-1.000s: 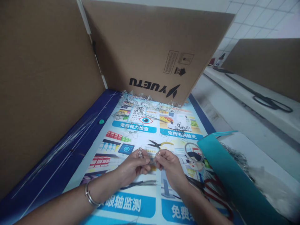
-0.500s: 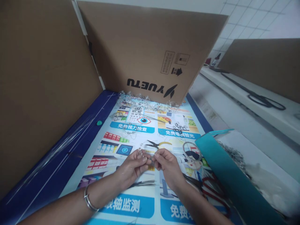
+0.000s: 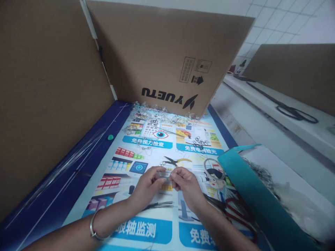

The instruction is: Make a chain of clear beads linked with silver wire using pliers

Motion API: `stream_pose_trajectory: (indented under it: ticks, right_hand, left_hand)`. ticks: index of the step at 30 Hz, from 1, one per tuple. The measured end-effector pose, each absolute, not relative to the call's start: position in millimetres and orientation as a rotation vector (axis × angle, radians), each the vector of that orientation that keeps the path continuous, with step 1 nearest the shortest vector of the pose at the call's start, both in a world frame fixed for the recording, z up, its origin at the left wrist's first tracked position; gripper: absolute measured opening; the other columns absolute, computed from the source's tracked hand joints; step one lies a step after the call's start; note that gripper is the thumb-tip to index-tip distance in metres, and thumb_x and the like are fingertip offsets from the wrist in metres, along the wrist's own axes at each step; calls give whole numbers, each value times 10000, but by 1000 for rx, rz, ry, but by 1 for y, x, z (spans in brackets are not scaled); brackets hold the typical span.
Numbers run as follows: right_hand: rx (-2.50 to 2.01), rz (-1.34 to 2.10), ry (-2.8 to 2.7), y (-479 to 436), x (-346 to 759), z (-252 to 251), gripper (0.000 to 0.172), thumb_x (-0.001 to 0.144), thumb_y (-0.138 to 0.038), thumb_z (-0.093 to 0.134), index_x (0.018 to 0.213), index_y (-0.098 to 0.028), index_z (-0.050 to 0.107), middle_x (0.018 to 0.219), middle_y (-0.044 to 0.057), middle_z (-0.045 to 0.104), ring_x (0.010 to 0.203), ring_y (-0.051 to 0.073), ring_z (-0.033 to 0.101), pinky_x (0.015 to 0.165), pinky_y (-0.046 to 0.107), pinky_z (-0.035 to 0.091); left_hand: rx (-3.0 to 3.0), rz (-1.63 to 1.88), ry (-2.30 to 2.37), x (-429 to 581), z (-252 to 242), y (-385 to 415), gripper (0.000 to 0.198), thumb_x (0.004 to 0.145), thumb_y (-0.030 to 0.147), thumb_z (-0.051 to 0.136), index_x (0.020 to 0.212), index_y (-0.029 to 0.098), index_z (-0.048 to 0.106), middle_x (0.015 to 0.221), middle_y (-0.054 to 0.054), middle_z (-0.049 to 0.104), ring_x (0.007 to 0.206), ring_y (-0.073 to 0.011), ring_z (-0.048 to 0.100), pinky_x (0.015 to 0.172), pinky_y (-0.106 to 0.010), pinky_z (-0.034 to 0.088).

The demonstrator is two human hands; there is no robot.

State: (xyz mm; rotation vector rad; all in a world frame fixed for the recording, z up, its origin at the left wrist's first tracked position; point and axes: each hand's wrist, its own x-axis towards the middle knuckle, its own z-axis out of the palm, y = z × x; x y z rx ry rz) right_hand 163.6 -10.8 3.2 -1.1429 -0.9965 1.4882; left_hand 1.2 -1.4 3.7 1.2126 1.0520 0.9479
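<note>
You seem to be working a clear beaded strand [image 3: 162, 164], left hand [image 3: 148, 184] pinching it, right hand [image 3: 186, 182] with fingers together, hold unclear, and the next move likely needs steadiness.

There is one camera, and it sits on the person's own head. It looks ahead and down at the table [image 3: 94, 157]. The left grip [image 3: 145, 184] and the right grip [image 3: 188, 184] are near it, just below the middle of the view. The left arm [image 3: 70, 233] and right arm [image 3: 227, 230] come in from the bottom edge. A big cardboard sheet [image 3: 162, 52] blocks the view straight ahead. At the top right, the camera sees past it to a tiled wall [image 3: 277, 24].
</note>
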Motion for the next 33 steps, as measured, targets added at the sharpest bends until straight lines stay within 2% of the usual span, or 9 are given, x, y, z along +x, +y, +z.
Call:
stream_pose_trajectory:
  ticks: [2, 5, 8, 11, 14, 17, 20, 25, 33]
  right_hand:
    - [-1145, 1489, -1012, -12, 162, 3, 181, 732, -350, 619, 721, -176, 573, 647, -9, 592, 507, 77, 437, 478, 216, 312]
    - [-1183, 1474, -1065, -12, 160, 5, 188, 722, -359, 623, 716, -176, 583, 598, -19, 574, 498, 83, 446, 470, 215, 320]
    - [-1266, 1408, -1267, -6, 169, 12, 194, 759, -373, 577, 770, -182, 610, 572, -18, 563, 521, 108, 479, 502, 238, 373]
    - [-1435, 959, -1623, 3, 188, 19, 190, 774, -351, 562, 890, -215, 625, 832, 31, 642, 755, 177, 563, 673, 305, 436]
    - [-1540, 357, -2106, 11, 206, 17, 382, 731, -326, 616, 1095, -214, 580, 1109, 89, 589, 1081, 279, 442, 908, 429, 335]
    - [-1673, 73, -2347, 15, 213, 8, 496, 757, -303, 586, 1231, -210, 475, 1256, 106, 492, 1156, 298, 364, 925, 454, 304]
    - [-1707, -48, -2458, 16, 209, 3, 444, 789, -286, 546, 1220, -215, 468, 1202, 102, 516, 1074, 276, 413, 877, 411, 331]
    - [-1750, -204, -2487, 13, 198, 6, 261, 786, -215, 504, 1040, -178, 549, 916, 113, 557, 894, 258, 455, 778, 374, 334]
    - [-1865, -208, -2377, 10, 193, -3, 135, 721, -132, 498, 846, -120, 547, 842, 124, 538, 851, 259, 466, 702, 346, 360]
  left_hand:
    - [1340, 860, 971, 2, 4, -1, 172, 776, 283, 561, 889, 201, 662, 783, -22, 607, 600, -135, 472, 598, -226, 356]
    - [1494, 806, 933, 1, 5, 1, 192, 809, 305, 518, 764, 219, 684, 720, -21, 604, 644, -156, 486, 626, -224, 349]
    - [1558, 889, 955, 0, 4, 3, 167, 798, 298, 541, 763, 227, 688, 728, -26, 620, 710, -173, 509, 669, -226, 350]
    - [1555, 948, 1042, -2, 3, 5, 170, 805, 293, 531, 778, 211, 678, 686, -19, 605, 669, -161, 507, 650, -224, 352]
    - [1546, 935, 1117, -2, 4, 5, 185, 820, 300, 508, 782, 197, 658, 621, 0, 566, 595, -139, 488, 599, -219, 352]
    - [1502, 945, 1143, -2, 2, 4, 190, 823, 313, 501, 859, 202, 651, 647, 4, 575, 566, -127, 491, 583, -219, 370]
    - [1448, 970, 1141, -1, 1, 3, 213, 816, 329, 509, 923, 207, 647, 690, -3, 596, 561, -125, 505, 576, -218, 394]
    - [1493, 981, 1173, -2, 3, 3, 213, 832, 330, 480, 926, 201, 621, 713, -1, 592, 555, -110, 515, 586, -212, 410]
    - [1532, 987, 1245, -4, 8, 5, 205, 843, 322, 434, 878, 182, 580, 650, 23, 537, 480, -79, 451, 509, -196, 386]
